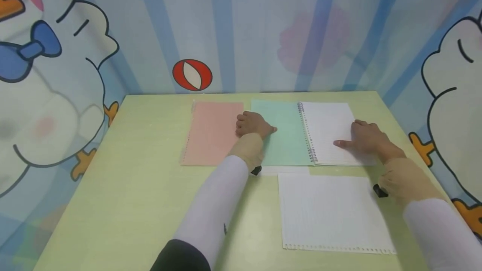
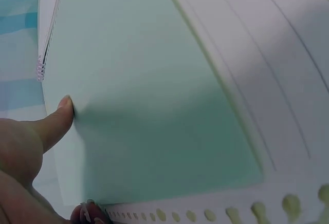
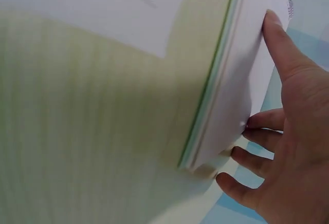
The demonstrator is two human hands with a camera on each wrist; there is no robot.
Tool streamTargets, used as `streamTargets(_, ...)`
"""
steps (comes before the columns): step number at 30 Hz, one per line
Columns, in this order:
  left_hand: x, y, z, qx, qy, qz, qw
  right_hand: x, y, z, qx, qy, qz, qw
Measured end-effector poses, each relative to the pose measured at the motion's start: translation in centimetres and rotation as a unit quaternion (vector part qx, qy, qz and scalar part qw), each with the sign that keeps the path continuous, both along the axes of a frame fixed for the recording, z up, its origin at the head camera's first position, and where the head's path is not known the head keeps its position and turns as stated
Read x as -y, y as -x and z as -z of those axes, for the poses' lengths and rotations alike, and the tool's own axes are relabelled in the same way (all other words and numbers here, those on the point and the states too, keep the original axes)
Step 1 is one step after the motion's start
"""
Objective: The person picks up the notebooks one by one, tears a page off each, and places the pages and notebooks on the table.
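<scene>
A spiral-bound notebook lies open on the table, its mint-green cover [image 1: 288, 137] at left and its white lined page [image 1: 327, 120] at right. My left hand [image 1: 254, 123] rests at the green cover's left edge, its thumb [image 2: 60, 115] pressed on the cover and its other fingers mostly hidden in the left wrist view. My right hand [image 1: 370, 139] touches the page stack's right side. Its thumb lies on the page, while the other fingers [image 3: 264, 121] stand spread along the edge. A pink sheet [image 1: 211, 133] lies beside the left hand.
A loose white sheet [image 1: 331, 212] with torn holes lies nearer me on the pale yellow table [image 1: 124, 204]. Another white sheet [image 1: 286, 170] sticks out under the green cover. A striped cartoon backdrop [image 1: 248, 32] stands behind the table.
</scene>
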State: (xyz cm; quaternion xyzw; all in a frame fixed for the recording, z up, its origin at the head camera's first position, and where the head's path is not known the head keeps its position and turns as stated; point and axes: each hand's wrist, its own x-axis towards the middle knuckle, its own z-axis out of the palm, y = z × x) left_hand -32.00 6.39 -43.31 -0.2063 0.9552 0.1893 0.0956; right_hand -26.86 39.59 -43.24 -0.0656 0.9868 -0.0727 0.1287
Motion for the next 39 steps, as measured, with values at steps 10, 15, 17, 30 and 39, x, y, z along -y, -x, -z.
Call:
streamTargets(10, 1.5, -1.6, -0.1, -0.109, 0.020, 0.090, 0.9898, 0.0, -0.4, 0.3, -0.005, 0.002, 0.010, 0.9999)
streamTargets(15, 2.5, -2.2, -1.4, -0.127, -0.144, 0.109, 0.9754, 0.1, -0.3, -0.2, 0.006, -0.009, 0.011, 0.9999)
streamTargets(17, 3.0, -2.9, -1.9, -0.112, -0.190, 0.133, 0.9663, 0.2, -0.3, -0.3, 0.006, -0.010, 0.010, 0.9999)
streamTargets(30, 3.2, -8.1, -3.7, -0.095, -0.357, 0.323, 0.8711, -0.6, -0.1, -0.2, 0.003, -0.015, 0.000, 0.9999)
streamTargets(39, -0.8, -8.4, -2.9, -0.137, -0.349, 0.411, 0.8313, -0.1, 0.2, 0.1, 0.006, -0.015, 0.003, 0.9999)
